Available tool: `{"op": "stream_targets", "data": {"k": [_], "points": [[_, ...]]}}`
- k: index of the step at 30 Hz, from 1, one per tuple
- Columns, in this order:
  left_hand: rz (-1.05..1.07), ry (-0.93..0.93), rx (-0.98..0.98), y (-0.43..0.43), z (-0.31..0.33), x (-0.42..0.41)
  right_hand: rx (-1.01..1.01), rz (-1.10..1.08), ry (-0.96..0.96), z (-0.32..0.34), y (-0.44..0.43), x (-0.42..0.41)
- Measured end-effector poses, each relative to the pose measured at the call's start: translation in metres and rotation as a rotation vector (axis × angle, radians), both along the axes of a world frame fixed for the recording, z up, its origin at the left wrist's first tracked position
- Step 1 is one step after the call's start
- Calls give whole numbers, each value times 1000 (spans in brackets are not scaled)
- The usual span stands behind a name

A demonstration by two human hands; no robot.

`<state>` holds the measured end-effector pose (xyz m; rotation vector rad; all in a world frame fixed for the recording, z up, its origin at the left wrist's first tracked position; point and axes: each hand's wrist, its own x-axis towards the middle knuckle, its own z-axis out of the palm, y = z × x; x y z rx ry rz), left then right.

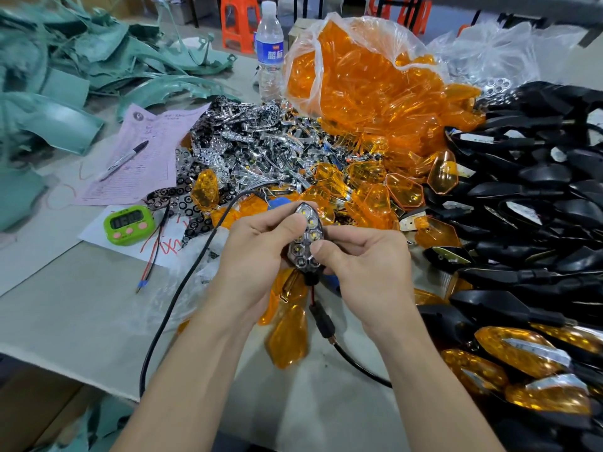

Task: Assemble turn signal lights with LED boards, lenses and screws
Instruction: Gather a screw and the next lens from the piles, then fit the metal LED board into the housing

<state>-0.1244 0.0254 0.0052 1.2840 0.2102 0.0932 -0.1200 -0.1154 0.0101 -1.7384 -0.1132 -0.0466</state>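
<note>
A black turn signal housing (306, 243) with a chrome honeycomb reflector and lit LEDs sits between both hands above the table. My left hand (257, 252) grips its left side, thumb pressed on the upper reflector. My right hand (365, 262) holds the right side, thumb on the lower reflector. Red wires and a black connector (321, 318) hang below the housing. Loose orange lenses (404, 190) lie just beyond the hands, and one orange lens (288, 337) lies under the wrists. A pile of chrome reflectors (248, 141) spreads behind.
A clear bag of orange lenses (368, 73) stands at the back. Black housings (528, 197) are heaped on the right, finished lights (522, 353) at lower right. A green timer (129, 225), pink paper with a marker (124, 161), a water bottle (269, 50) and green plastic scraps (65, 60) lie left.
</note>
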Motion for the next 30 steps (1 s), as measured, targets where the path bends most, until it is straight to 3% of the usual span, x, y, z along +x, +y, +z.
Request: {"op": "stream_targets", "data": {"k": [6,10,13,16,20,24,30], "points": [[138,-45,168,-8,-7,4,-82,-14,-78,4,3,-1],[1,-29,185,-8,-6,-2,-44,-71,-55,2,2,3],[-149,-5,97,-4,-6,-9,1,-113,31,0,3,5],[-121,14,6,2,-6,-14,-39,-104,51,-1,8,4],[-38,49,-9,11,-4,-16,-188,-24,-56,3,16,7],[154,102,-18,37,-2,-13,-317,-153,-80,0,8,22],[252,125,-71,64,-6,-13,-866,156,-6,-13,23,9]]}}
